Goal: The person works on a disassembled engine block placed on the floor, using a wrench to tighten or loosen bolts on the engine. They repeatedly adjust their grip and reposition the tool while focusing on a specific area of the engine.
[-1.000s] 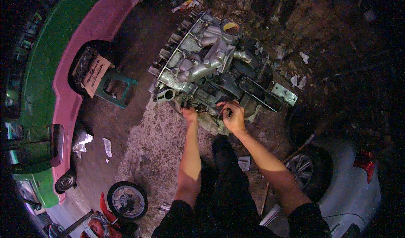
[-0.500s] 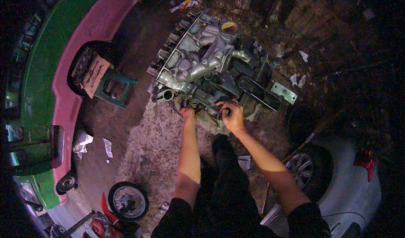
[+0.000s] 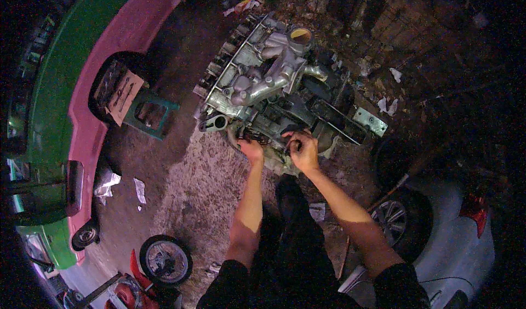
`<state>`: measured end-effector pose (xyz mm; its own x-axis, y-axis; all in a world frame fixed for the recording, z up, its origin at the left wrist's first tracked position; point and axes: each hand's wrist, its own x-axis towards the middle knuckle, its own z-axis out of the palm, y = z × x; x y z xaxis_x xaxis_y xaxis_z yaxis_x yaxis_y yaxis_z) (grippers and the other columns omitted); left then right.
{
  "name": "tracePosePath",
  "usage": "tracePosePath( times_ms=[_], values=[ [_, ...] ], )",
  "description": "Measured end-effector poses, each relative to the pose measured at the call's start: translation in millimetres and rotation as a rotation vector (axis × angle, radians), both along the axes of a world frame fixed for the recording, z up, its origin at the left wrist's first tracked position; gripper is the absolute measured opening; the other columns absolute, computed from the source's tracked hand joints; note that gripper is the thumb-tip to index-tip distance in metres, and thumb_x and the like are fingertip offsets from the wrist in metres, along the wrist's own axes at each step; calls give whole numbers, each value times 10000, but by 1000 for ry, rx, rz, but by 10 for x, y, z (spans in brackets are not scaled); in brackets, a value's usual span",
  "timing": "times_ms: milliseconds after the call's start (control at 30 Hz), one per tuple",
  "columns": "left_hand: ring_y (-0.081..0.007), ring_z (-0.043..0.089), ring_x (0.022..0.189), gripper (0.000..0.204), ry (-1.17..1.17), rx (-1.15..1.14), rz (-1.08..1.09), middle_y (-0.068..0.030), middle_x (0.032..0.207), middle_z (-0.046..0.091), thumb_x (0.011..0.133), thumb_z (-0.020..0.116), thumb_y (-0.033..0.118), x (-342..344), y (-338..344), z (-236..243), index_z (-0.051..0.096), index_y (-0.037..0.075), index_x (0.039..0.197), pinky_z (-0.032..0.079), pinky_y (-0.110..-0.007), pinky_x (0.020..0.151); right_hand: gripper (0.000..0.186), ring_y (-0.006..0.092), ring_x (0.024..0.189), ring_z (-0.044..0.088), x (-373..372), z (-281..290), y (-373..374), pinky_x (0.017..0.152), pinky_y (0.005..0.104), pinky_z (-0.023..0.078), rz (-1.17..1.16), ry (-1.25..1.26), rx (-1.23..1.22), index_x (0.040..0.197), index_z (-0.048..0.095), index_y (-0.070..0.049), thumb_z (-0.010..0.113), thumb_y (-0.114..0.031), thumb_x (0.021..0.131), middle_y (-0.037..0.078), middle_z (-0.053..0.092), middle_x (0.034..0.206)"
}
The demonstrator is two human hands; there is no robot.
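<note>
A large engine [image 3: 276, 87] with a silver intake manifold [image 3: 268, 84] lies on the ground in front of me. At its near left edge is my left hand [image 3: 251, 149], bent at the wrist, its fingertips lost among dark parts; whether they hold anything is unclear. To the right, my right hand [image 3: 304, 150] has its fingers curled at the engine's near side, around something dark and small that I cannot make out. Pale cloth or sheeting [image 3: 282, 165] lies under the engine's near side. A metal bracket [image 3: 213, 123] with a round hole juts out on the left.
A green stool [image 3: 150, 117] with cardboard [image 3: 126, 98] beside it stands at the left, by a pink and green vehicle [image 3: 87, 84]. A spoked wheel [image 3: 166, 258] with a red motorcycle [image 3: 123, 295] is lower left. A car wheel [image 3: 392, 218] is at the right. Paper scraps litter the ground.
My left hand has shifted slightly right along the engine's near edge, and its forearm swung right with it. My right hand stays almost in place, fingers still curled.
</note>
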<state>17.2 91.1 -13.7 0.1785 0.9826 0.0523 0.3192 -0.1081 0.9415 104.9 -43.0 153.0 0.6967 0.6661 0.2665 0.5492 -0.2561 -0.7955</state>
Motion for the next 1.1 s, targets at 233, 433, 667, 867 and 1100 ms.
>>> tracePosePath(
  times_ms=[233, 433, 667, 867, 1100],
  values=[
    [-517, 411, 1233, 526, 40, 122, -142, -397, 1358, 385, 923, 501, 79, -166, -904, 444, 312, -171, 1346, 319, -484, 1057, 87, 312, 846, 686, -9, -12, -16, 864, 381, 493, -10, 66, -6, 684, 554, -52, 557, 23, 728, 53, 737, 965],
    [-498, 447, 1184, 440, 93, -67, -269, -369, 1299, 438, 911, 520, 41, -399, -982, 355, 379, -139, 1287, 337, -492, 1033, 77, 319, 851, 673, 11, -25, -23, 865, 382, 482, 18, 14, 9, 709, 558, -56, 573, 15, 732, 47, 736, 976],
    [-370, 586, 1002, 352, -9, 31, -38, -239, 1081, 606, 933, 569, 74, -463, -464, 119, 469, -72, 1237, 446, -413, 896, 78, 302, 881, 672, 14, -47, -28, 971, 422, 426, 25, 30, -19, 704, 550, -62, 560, 8, 736, 39, 735, 982],
    [-266, 599, 980, 437, -618, -589, -15, -116, 1069, 626, 917, 556, 35, -254, 94, -324, 447, 45, 1340, 463, -373, 898, 67, 303, 843, 677, 30, -66, -29, 1004, 449, 402, 32, 43, -20, 710, 562, -64, 542, -11, 747, 37, 736, 979],
    [-289, 574, 1048, 516, -744, -823, 94, -146, 1164, 582, 894, 541, 32, -236, 389, -222, 397, 50, 1389, 447, -396, 933, 68, 305, 828, 683, 23, -100, -38, 1046, 470, 382, 30, 91, -10, 714, 562, -68, 546, -12, 749, 43, 736, 977]
  ],
)
